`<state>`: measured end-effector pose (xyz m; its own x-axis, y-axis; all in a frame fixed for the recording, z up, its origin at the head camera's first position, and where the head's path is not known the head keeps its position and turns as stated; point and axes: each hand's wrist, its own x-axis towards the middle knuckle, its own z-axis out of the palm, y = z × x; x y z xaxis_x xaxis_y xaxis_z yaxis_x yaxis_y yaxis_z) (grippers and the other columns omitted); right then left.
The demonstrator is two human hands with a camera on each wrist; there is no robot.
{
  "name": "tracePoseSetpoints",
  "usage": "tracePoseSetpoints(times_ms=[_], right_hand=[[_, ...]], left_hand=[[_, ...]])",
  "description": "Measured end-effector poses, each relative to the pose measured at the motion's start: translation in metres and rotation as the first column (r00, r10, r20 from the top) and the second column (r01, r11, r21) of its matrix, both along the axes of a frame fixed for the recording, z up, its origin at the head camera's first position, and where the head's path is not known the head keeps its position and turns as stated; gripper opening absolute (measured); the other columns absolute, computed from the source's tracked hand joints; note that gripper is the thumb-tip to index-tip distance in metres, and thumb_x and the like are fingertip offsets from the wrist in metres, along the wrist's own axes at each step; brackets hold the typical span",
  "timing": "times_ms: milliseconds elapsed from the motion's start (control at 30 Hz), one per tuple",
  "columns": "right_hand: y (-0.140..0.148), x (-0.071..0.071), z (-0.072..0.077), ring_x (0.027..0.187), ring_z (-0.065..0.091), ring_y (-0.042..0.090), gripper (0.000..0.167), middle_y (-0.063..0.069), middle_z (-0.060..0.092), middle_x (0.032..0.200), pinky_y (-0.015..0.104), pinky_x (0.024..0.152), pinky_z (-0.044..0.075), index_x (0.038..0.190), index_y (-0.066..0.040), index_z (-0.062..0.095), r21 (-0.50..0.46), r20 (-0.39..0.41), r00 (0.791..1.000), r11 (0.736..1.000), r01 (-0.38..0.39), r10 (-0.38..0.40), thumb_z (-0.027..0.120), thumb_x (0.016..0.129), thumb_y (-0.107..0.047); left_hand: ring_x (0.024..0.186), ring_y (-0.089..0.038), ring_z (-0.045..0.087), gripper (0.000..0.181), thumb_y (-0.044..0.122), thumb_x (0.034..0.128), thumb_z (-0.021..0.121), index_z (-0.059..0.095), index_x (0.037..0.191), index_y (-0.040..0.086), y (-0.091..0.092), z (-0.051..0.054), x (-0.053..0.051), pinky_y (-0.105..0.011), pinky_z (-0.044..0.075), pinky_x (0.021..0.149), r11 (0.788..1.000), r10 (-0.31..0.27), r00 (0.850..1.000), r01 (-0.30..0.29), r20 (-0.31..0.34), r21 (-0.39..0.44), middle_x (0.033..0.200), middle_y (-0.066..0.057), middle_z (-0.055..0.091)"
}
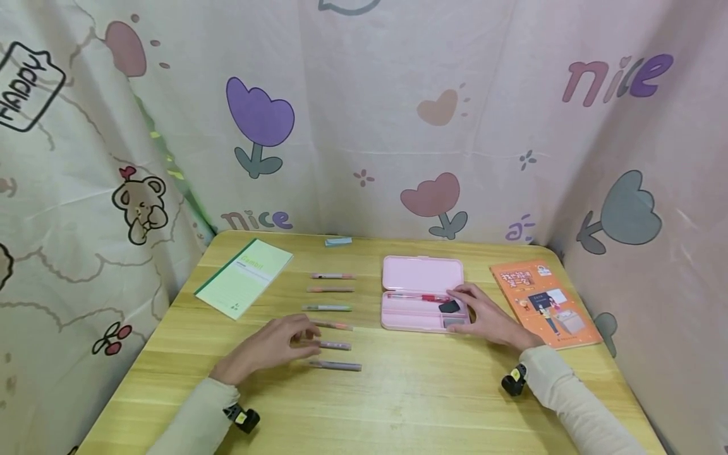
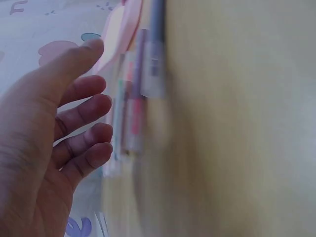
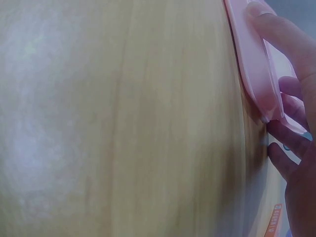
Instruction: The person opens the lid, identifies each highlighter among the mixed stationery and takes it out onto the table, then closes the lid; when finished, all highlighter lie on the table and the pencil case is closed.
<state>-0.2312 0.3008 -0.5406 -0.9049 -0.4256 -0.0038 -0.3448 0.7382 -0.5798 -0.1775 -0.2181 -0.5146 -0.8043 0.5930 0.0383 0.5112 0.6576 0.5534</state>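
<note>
An opened pink pencil case [image 1: 423, 273] lies on the table, its lid folded back. Inside are a red pen [image 1: 418, 297], a small black block [image 1: 449, 306] and a grey piece [image 1: 454, 322] in the corner compartment. My right hand [image 1: 489, 316] grips the case's right end, thumb at the near edge; the right wrist view shows the fingers [image 3: 289, 136] round its side. Over a column of several pens, my left hand [image 1: 273, 344] hovers with loosely bent fingers and holds nothing. Nearest to it are a purple pen [image 1: 337, 345] and a grey-purple pen [image 1: 341, 366]; its fingers partly hide the former.
A green notebook [image 1: 244, 278] lies at the back left. An orange book [image 1: 548, 306] is right of the case, near the right forearm. A small blue item [image 1: 338, 241] sits at the table's back edge. Printed curtains [image 1: 352, 126] stand behind and at both sides.
</note>
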Motion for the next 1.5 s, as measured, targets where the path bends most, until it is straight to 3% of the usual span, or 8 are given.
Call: tracePoseSetpoints(times_ms=[267,400,600,800,967,1200,1367,1500], right_hand=[[-0.002,-0.003,0.002,0.153,0.041,0.041,0.091,0.012,0.041,0.165,0.072,0.124,0.036,0.163,-0.016,0.051,0.009,0.013,1.0,1.0,-0.001,0.001,0.087,0.09,-0.056],[-0.003,-0.004,0.002,0.153,0.04,0.041,0.091,0.012,0.041,0.165,0.072,0.124,0.035,0.164,-0.016,0.051,0.006,0.016,1.0,1.0,0.001,-0.001,0.086,0.09,-0.056],[-0.005,-0.005,0.003,0.154,0.04,0.042,0.091,0.013,0.041,0.165,0.073,0.124,0.035,0.164,-0.016,0.051,0.003,0.011,1.0,1.0,-0.005,0.005,0.086,0.091,-0.057],[-0.006,-0.006,0.002,0.154,0.04,0.043,0.09,0.014,0.041,0.165,0.073,0.124,0.035,0.163,-0.016,0.051,0.0,0.007,1.0,1.0,-0.002,0.002,0.086,0.091,-0.056],[-0.005,-0.006,0.003,0.155,0.04,0.045,0.092,0.013,0.039,0.168,0.074,0.124,0.034,0.164,-0.016,0.051,-0.014,-0.006,1.0,1.0,0.009,-0.009,0.087,0.089,-0.056],[-0.005,-0.012,0.01,0.159,0.032,0.053,0.096,0.015,0.013,0.182,0.081,0.122,0.027,0.173,-0.021,0.03,-0.169,0.014,0.993,0.979,0.116,-0.115,0.082,0.097,-0.047],[-0.011,-0.02,0.015,0.152,0.044,0.05,0.1,0.021,0.013,0.182,0.07,0.123,0.038,0.177,-0.021,0.008,-0.25,0.185,0.955,0.929,0.272,-0.23,0.072,0.105,-0.048],[-0.013,-0.024,0.021,0.158,0.036,0.049,0.1,0.024,0.022,0.179,0.068,0.128,0.032,0.177,-0.019,0.0,-0.275,0.288,0.907,0.881,0.385,-0.307,0.065,0.108,-0.051]], left_hand=[[0.117,-0.018,0.072,0.043,0.043,0.1049,0.074,0.071,0.139,0.016,0.045,0.015,-0.043,-0.04,0.061,0.101,1.0,-0.02,1.0,0.021,0.011,-0.023,0.138,-0.003,0.071],[0.146,-0.025,0.058,0.053,0.042,0.1059,0.073,0.063,0.152,0.017,0.071,0.017,-0.063,-0.046,0.05,0.121,0.993,-0.076,0.997,0.075,-0.004,-0.094,0.157,-0.003,0.06],[0.159,-0.03,0.042,0.073,0.046,0.1066,0.07,0.045,0.166,0.01,0.106,0.012,-0.083,-0.047,0.038,0.13,0.96,-0.192,0.981,0.179,-0.038,-0.217,0.171,-0.009,0.044],[0.167,-0.029,0.027,0.087,0.054,0.1037,0.07,0.034,0.171,0.012,0.125,0.008,-0.085,-0.047,0.032,0.134,0.949,-0.207,0.978,0.206,0.023,-0.239,0.18,-0.008,0.028],[0.167,-0.029,0.028,0.088,0.052,0.104,0.07,0.032,0.172,0.012,0.132,0.006,-0.082,-0.045,0.032,0.133,0.948,-0.205,0.978,0.206,0.03,-0.241,0.18,-0.007,0.027],[0.166,-0.029,0.03,0.086,0.052,0.1043,0.07,0.032,0.172,0.014,0.136,0.007,-0.079,-0.047,0.035,0.132,0.952,-0.198,0.979,0.202,0.037,-0.23,0.179,-0.006,0.03],[0.166,-0.028,0.03,0.083,0.054,0.107,0.064,0.032,0.172,0.015,0.139,0.006,-0.078,-0.045,0.034,0.133,0.948,-0.203,0.979,0.204,0.03,-0.245,0.18,-0.005,0.029],[0.164,-0.029,0.034,0.08,0.052,0.1064,0.066,0.037,0.17,0.014,0.142,0.005,-0.078,-0.045,0.037,0.131,0.947,-0.213,0.977,0.208,0.004,-0.247,0.178,-0.007,0.033]])
